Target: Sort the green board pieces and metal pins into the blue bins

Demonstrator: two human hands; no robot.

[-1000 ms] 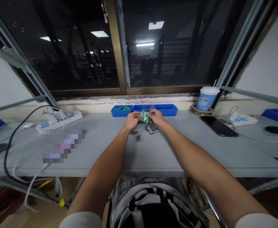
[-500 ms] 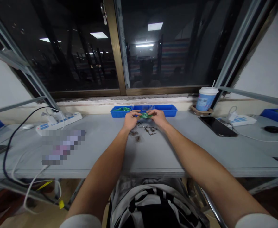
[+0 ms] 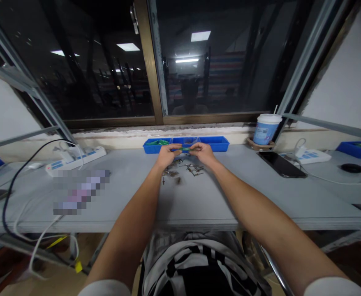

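Observation:
Between my two hands, just in front of a blue divided tray [image 3: 224,147], a small green packet [image 3: 186,149] is stretched out. My left hand [image 3: 167,155] pinches its left end, and my right hand [image 3: 204,153] pinches its right end. More green packets [image 3: 158,142] lie in the tray's left compartment. Below my hands, small metal screws or pins [image 3: 194,169] are scattered on the grey table [image 3: 193,205], with a small brownish cluster [image 3: 177,180] nearer to me.
On the right are a lidded cup [image 3: 267,129] in a brown holder, a black phone [image 3: 281,164] and a power strip [image 3: 313,156]. Another power strip [image 3: 75,161], loose cables and a pixelated object [image 3: 83,192] occupy the left. A window stands behind.
The green packet now looks thinner and flatter between my fingers. My left hand has shifted slightly left, showing more of the metal pieces beneath it.

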